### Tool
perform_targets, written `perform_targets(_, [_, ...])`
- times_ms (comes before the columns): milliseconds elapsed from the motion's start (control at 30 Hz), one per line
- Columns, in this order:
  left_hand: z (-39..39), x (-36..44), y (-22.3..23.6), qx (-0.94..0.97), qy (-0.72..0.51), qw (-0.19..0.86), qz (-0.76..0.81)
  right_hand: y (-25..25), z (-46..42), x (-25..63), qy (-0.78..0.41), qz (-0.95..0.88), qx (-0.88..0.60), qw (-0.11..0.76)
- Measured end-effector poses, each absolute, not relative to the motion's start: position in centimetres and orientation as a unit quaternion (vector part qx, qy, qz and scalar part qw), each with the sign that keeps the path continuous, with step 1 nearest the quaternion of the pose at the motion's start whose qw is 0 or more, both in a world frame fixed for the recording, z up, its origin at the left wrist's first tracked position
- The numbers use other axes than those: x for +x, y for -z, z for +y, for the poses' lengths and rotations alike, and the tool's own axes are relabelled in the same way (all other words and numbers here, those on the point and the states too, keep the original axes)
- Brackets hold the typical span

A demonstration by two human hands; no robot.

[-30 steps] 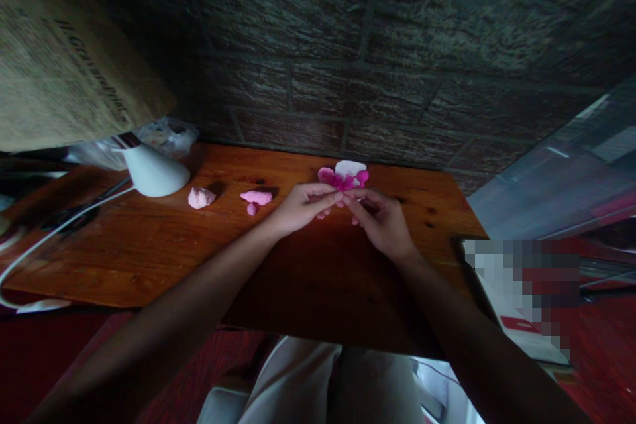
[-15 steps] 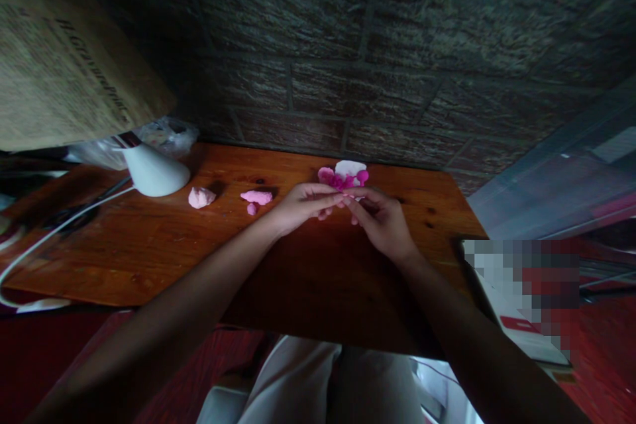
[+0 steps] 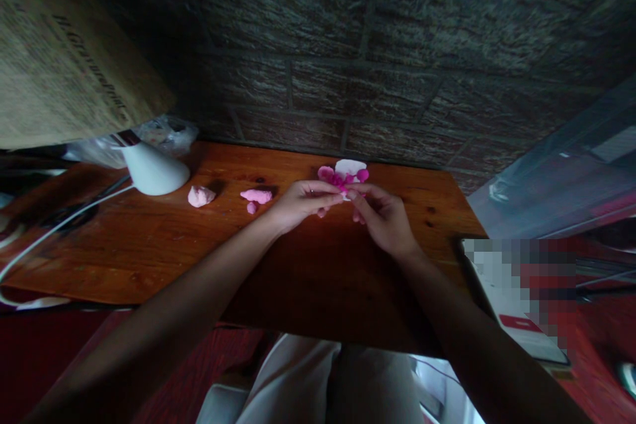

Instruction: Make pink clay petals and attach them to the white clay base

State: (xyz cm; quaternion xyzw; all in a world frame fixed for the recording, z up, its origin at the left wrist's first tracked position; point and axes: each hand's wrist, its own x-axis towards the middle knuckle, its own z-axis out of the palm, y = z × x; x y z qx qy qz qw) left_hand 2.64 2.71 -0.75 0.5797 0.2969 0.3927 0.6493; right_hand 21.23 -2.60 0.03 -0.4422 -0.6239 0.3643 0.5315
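My left hand [image 3: 304, 204] and my right hand [image 3: 386, 217] meet over the table, thumbs and fingers pinched together with the tips nearly touching. Whatever sits between the fingertips is too small and covered to name. Right behind them lie bright magenta-pink pieces [image 3: 339, 178] that look like modelling clay, in front of a white rounded piece [image 3: 350, 167]. To the left of my hands rest a pink clay roll [image 3: 257, 196] and a small pink ball [image 3: 252, 207]. Farther left is a pale pink clay lump [image 3: 201, 196].
A lamp with a white base [image 3: 156, 171] and a printed paper shade [image 3: 64, 66] stands at the left, its white cable [image 3: 64, 220] running over the wooden table [image 3: 149, 258]. Behind rises a dark brick wall [image 3: 318, 46]. At the right edge lies a white flat box [image 3: 534, 341].
The fingertips have drawn slightly apart, with my right hand shifting a little up and its fingers changing position. The clay pieces on the table stay where they were.
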Motion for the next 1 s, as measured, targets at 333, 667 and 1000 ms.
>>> perform_targets(333, [2.38, 2.63, 0.22, 0.538, -0.364, 0.694, 0.312, 0.35, -2.68, 21.08, -0.373, -0.635, -0.428, 0.524])
perform_targets(667, [2.5, 2.53, 0.5, 0.531, -0.35, 0.715, 0.29, 0.07, -2.75, 20.99, -0.364, -0.633, -0.429, 0.532])
perform_targets(1000, [2.19, 2.68, -0.17, 0.466, -0.32, 0.774, 0.287, 0.18, -2.61, 21.14, -0.415, -0.634, -0.409, 0.508])
